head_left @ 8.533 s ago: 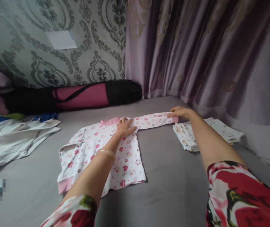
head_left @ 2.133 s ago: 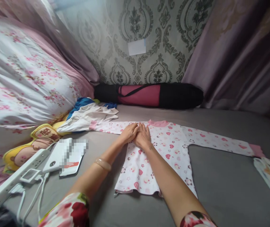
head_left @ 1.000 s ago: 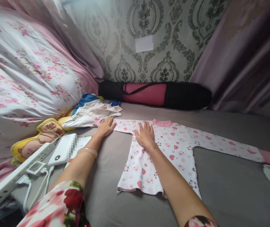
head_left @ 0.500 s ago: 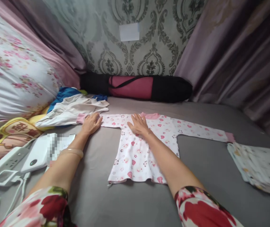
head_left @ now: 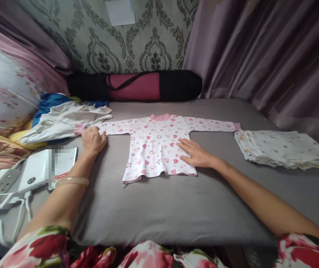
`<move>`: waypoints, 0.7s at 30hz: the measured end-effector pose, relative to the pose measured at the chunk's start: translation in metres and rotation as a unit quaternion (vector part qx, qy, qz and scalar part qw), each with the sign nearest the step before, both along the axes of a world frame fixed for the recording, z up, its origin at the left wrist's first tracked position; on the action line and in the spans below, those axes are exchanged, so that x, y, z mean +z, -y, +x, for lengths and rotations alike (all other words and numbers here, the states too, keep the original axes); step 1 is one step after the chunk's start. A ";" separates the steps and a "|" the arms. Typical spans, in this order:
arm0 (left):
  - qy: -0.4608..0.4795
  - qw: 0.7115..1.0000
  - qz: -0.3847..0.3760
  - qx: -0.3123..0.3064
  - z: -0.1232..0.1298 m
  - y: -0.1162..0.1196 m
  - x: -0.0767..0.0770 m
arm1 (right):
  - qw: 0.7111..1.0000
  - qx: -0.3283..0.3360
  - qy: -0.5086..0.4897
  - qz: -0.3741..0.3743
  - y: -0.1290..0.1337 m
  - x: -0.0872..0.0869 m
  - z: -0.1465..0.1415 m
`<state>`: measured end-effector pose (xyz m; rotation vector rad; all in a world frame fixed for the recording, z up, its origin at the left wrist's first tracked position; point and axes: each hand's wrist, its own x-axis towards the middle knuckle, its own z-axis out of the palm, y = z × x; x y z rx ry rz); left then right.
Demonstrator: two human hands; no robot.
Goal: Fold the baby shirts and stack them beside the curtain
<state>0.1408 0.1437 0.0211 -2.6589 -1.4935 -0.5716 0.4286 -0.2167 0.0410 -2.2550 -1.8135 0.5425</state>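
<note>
A child's long-sleeved shirt (head_left: 154, 149), white with pink and red hearts and a pink collar, lies spread flat on the grey bed sheet (head_left: 154, 216), its sleeves stretched out to both sides. At the left sleeve, close to its pink cuff, my left hand (head_left: 94, 141) rests with fingers curled in; the fingertips are hidden, so I cannot see whether cloth is between them. My right hand (head_left: 195, 153) lies flat with fingers stretched out, touching the shirt's right side above the hem.
Folded pale printed cloth (head_left: 285, 149) sits beside the right cuff. Crumpled white clothing (head_left: 64, 117) lies beyond the left cuff. A black and pink long bag (head_left: 137, 87) is along the wall. At left are a white power bank (head_left: 33, 171), a phone (head_left: 67, 160) and a power strip (head_left: 1, 182).
My left hand has gone from lying flat on the sleeve to curled near the cuff. The right hand has slid from the upper chest down to the shirt's right side. The view has shifted right.
</note>
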 end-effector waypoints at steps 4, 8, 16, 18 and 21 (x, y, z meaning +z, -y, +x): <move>-0.019 0.991 -0.127 -0.029 -0.020 0.045 0.008 | 1.000 -0.002 -0.003 0.027 0.051 0.003 -0.001; 0.002 0.974 -0.215 -0.078 -0.047 0.100 0.012 | 0.999 -0.001 -0.001 0.054 0.080 0.009 -0.010; 0.061 0.963 -0.260 -0.038 -0.048 0.186 0.019 | 0.988 0.061 -0.002 0.138 0.081 0.009 -0.036; 0.070 0.959 -0.273 -0.033 -0.044 0.194 0.023 | 0.986 0.071 0.012 0.149 0.078 0.004 -0.036; 0.113 0.939 -0.324 -0.027 -0.040 0.200 0.029 | 0.982 0.089 0.030 0.161 0.075 -0.002 -0.034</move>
